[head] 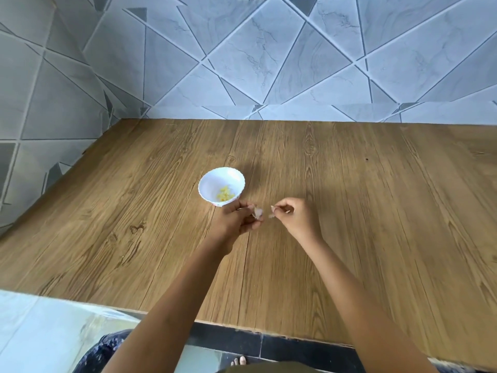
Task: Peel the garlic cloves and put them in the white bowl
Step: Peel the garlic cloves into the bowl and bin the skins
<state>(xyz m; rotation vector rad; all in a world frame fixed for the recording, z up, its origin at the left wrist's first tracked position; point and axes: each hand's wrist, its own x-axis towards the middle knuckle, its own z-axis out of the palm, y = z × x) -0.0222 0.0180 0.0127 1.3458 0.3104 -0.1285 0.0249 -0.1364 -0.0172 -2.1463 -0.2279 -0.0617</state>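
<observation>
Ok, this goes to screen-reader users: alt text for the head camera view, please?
Over a wooden table, the left hand holds a garlic clove while the right hand pinches a scrap of skin beside it. A white bowl holding yellowish peeled garlic stands just behind the left hand.

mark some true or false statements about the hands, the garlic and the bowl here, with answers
1. The white bowl stands on the wooden table. True.
2. The bowl is empty. False: pale yellow pieces lie in its bottom.
3. The left hand holds a garlic clove with skin on it. True.
4. The right hand lies flat on the table. False: its fingers are curled and pinch a scrap of skin.
5. The bowl is to the right of both hands. False: it sits just beyond the left hand, left of the right hand.
</observation>
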